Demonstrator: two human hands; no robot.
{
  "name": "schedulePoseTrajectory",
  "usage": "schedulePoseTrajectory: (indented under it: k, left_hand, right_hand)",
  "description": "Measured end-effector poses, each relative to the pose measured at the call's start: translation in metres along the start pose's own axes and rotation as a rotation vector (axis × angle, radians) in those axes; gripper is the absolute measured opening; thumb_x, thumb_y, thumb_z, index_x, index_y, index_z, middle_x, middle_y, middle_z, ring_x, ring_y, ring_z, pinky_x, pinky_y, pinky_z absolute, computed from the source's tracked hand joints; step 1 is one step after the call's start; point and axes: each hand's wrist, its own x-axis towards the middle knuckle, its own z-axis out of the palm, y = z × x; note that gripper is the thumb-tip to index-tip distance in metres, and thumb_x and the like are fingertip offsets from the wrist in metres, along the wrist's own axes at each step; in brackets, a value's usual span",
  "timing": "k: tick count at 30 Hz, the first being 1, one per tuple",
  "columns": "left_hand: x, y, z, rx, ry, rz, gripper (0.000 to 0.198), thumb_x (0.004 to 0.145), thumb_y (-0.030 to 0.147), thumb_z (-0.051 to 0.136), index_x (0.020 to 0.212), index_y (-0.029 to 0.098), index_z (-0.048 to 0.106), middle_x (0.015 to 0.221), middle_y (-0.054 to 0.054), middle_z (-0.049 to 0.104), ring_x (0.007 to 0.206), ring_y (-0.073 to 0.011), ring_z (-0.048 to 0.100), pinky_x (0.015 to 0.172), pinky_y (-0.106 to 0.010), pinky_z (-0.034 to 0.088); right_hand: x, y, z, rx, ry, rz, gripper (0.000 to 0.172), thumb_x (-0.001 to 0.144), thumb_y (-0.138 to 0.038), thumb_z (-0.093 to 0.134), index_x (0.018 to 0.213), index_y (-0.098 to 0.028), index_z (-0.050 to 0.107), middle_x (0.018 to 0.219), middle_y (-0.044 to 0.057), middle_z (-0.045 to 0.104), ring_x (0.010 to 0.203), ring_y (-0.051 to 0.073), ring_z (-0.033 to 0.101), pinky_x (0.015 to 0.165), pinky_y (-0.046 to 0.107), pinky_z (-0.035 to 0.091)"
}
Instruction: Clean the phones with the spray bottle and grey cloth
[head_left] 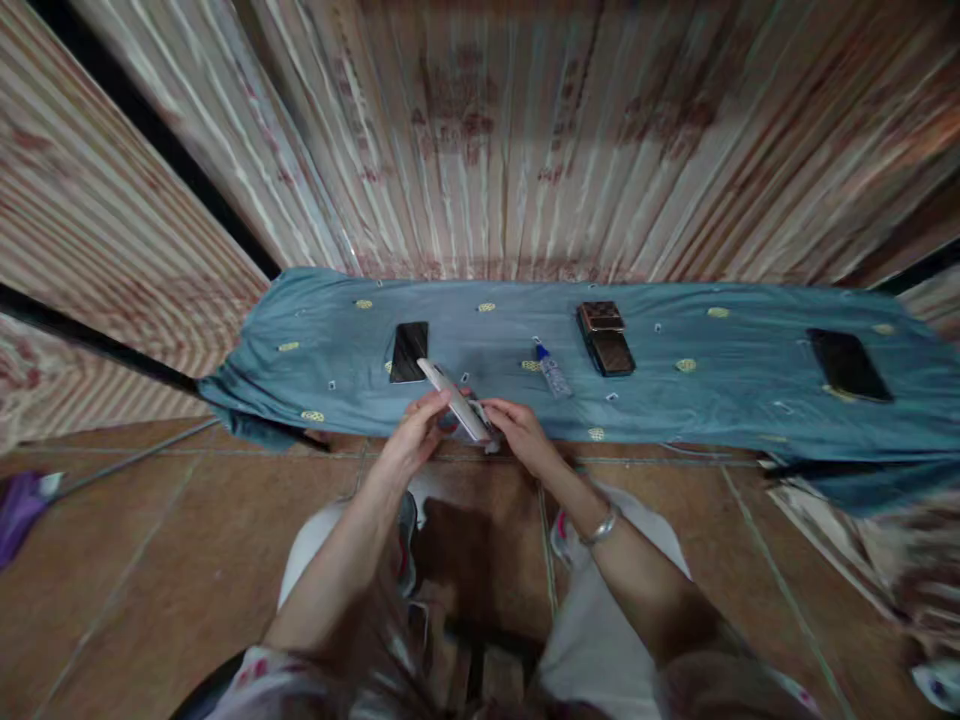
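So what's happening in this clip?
A seated person holds a slim white device, apparently a phone, tilted between the left hand and right hand at the near edge of a table covered with a blue cloth. On the cloth lie a black phone, a small blue-capped bottle, a dark stack of devices and another black phone at the far right.
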Motion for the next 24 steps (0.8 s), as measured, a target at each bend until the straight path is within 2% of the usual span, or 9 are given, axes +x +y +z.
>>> schedulePoseTrajectory:
  k: [5,10,18,21,24]
  left_hand:
    - [0.002,0.004,-0.006,-0.052,0.006,0.056,0.038,0.061,0.037,0.085,0.088,0.014,0.073,0.101,-0.011,0.075,0.101,-0.0273,0.067,0.082,-0.037,0.054]
    - [0.001,0.005,-0.001,-0.07,0.067,0.098,0.04,0.053,0.029,0.09,0.085,0.015,0.071,0.097,-0.009,0.075,0.105,-0.0268,0.067,0.08,-0.034,0.056]
    - [0.006,0.002,0.001,-0.093,0.142,0.167,0.046,0.046,0.028,0.093,0.082,0.016,0.067,0.09,-0.004,0.072,0.09,-0.0183,0.068,0.078,-0.032,0.056]
    - [0.009,0.0,0.0,-0.093,0.172,0.186,0.049,0.043,0.028,0.094,0.081,0.016,0.065,0.088,-0.002,0.071,0.085,-0.0172,0.067,0.077,-0.033,0.056]
    - [0.011,-0.001,-0.001,-0.088,0.196,0.202,0.051,0.041,0.028,0.094,0.081,0.017,0.064,0.087,-0.002,0.07,0.081,-0.0154,0.066,0.076,-0.033,0.055]
  right_hand:
    - [-0.002,0.006,0.001,0.055,-0.033,0.006,0.036,0.085,-0.047,0.055,0.101,-0.021,0.075,0.1,0.002,0.075,0.095,0.02,0.066,0.088,0.031,0.049]
    - [-0.003,0.012,0.004,0.032,-0.049,0.023,0.033,0.085,-0.037,0.054,0.107,-0.023,0.075,0.105,0.001,0.075,0.101,0.02,0.067,0.095,0.034,0.048]
    - [-0.003,0.012,0.011,-0.05,-0.08,-0.032,0.037,0.086,-0.026,0.047,0.112,-0.023,0.073,0.109,0.001,0.075,0.104,0.021,0.067,0.098,0.036,0.048]
    - [-0.005,0.011,0.013,-0.125,-0.055,-0.034,0.039,0.088,-0.023,0.045,0.116,-0.022,0.072,0.109,0.002,0.075,0.102,0.02,0.067,0.095,0.034,0.048]
    - [-0.009,0.008,0.013,-0.209,-0.048,-0.044,0.04,0.089,-0.022,0.044,0.12,-0.02,0.07,0.103,0.003,0.076,0.091,0.019,0.068,0.087,0.031,0.05]
